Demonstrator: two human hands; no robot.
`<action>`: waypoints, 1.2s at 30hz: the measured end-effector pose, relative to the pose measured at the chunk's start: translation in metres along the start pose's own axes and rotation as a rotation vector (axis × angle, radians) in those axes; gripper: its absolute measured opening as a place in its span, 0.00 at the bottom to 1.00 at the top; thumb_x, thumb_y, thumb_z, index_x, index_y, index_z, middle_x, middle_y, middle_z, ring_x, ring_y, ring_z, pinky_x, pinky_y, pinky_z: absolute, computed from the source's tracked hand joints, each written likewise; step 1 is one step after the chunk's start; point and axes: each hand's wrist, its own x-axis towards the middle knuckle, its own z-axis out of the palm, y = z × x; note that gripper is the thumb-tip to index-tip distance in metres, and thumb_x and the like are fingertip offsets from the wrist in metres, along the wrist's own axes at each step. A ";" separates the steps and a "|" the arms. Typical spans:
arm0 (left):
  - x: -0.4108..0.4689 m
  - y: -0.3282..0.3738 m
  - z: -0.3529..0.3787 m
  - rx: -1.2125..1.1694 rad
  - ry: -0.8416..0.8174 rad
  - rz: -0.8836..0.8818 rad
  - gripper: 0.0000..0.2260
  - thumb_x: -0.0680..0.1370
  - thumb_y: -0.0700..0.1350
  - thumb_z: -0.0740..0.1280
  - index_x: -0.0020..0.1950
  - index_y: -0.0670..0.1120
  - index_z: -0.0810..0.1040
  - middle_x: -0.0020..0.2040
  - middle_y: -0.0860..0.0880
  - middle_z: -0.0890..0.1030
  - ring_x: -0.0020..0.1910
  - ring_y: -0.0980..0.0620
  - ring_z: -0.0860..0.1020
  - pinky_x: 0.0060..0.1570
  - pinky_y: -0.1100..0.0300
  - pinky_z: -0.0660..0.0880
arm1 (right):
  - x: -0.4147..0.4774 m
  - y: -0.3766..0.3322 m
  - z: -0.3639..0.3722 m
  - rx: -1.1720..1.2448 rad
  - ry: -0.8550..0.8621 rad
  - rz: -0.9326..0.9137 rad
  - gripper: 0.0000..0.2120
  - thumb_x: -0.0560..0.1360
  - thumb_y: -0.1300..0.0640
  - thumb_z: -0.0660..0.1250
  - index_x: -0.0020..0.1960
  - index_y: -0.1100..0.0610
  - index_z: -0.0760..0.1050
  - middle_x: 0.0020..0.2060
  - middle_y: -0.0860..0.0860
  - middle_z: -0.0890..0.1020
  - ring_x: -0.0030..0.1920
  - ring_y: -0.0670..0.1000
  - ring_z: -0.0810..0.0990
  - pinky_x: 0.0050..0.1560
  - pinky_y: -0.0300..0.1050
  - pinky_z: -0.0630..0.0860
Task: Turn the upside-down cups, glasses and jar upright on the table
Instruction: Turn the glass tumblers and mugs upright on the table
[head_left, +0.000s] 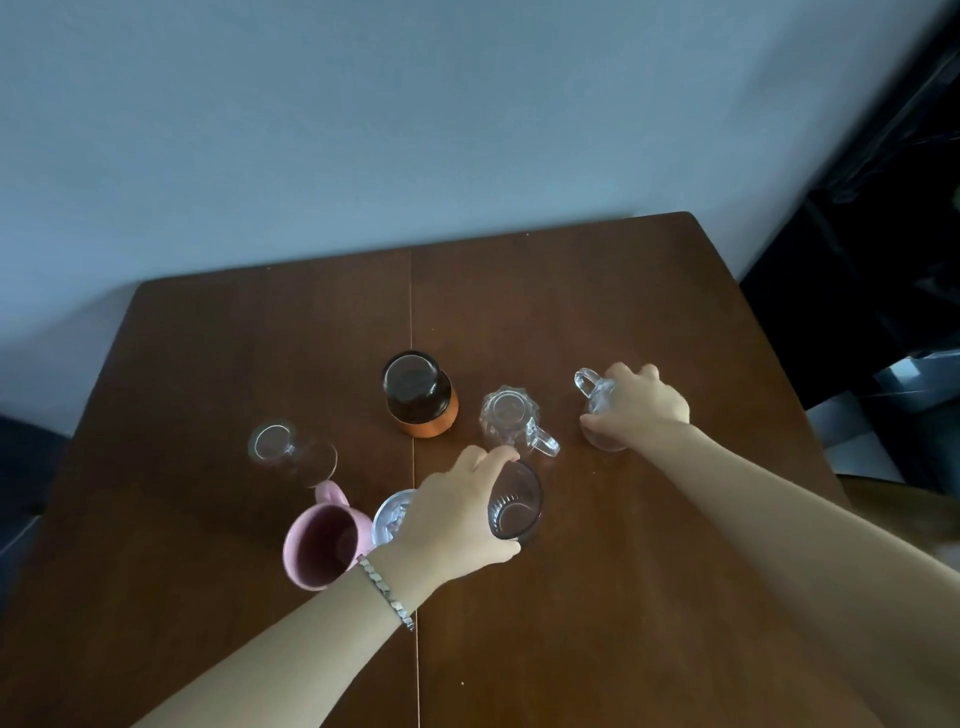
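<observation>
My left hand (457, 514) grips a smoky ribbed glass (515, 506) whose open mouth faces up. My right hand (639, 408) is closed over a clear handled cup (597, 402) at the right, its handle pointing back left. A jar with an orange lid (421, 397) stands upside down at the centre. A clear faceted mug (511, 415) beside it is also base up. A stemmed glass (291, 452) stands inverted at the left. A pink mug (324, 538) stands upright near me. Partly hidden behind my left hand is a clear glass (392, 514).
The brown wooden table (623, 571) has a seam down its middle and stands against a pale wall. Dark objects and a chair lie off its right edge. Bare tabletop stretches along the back, the front and the right front.
</observation>
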 end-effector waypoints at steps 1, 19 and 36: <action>0.001 0.000 0.001 0.036 0.000 0.019 0.36 0.67 0.57 0.72 0.70 0.57 0.60 0.67 0.53 0.69 0.57 0.48 0.78 0.54 0.56 0.79 | -0.002 0.004 0.000 0.065 0.023 -0.001 0.29 0.66 0.45 0.69 0.64 0.53 0.67 0.59 0.56 0.72 0.52 0.61 0.79 0.42 0.48 0.72; 0.014 0.009 -0.024 -0.113 0.019 0.100 0.33 0.71 0.65 0.63 0.72 0.51 0.62 0.70 0.50 0.67 0.64 0.48 0.73 0.61 0.56 0.69 | -0.071 0.057 -0.013 1.020 -0.116 -0.065 0.22 0.64 0.55 0.76 0.44 0.72 0.71 0.36 0.56 0.73 0.39 0.53 0.72 0.43 0.49 0.68; 0.085 0.004 -0.038 0.293 0.145 0.124 0.26 0.69 0.52 0.72 0.64 0.49 0.69 0.61 0.48 0.76 0.54 0.46 0.75 0.49 0.55 0.74 | -0.032 0.043 -0.007 0.814 -0.112 0.046 0.14 0.76 0.51 0.59 0.37 0.59 0.72 0.31 0.51 0.70 0.32 0.51 0.67 0.35 0.44 0.64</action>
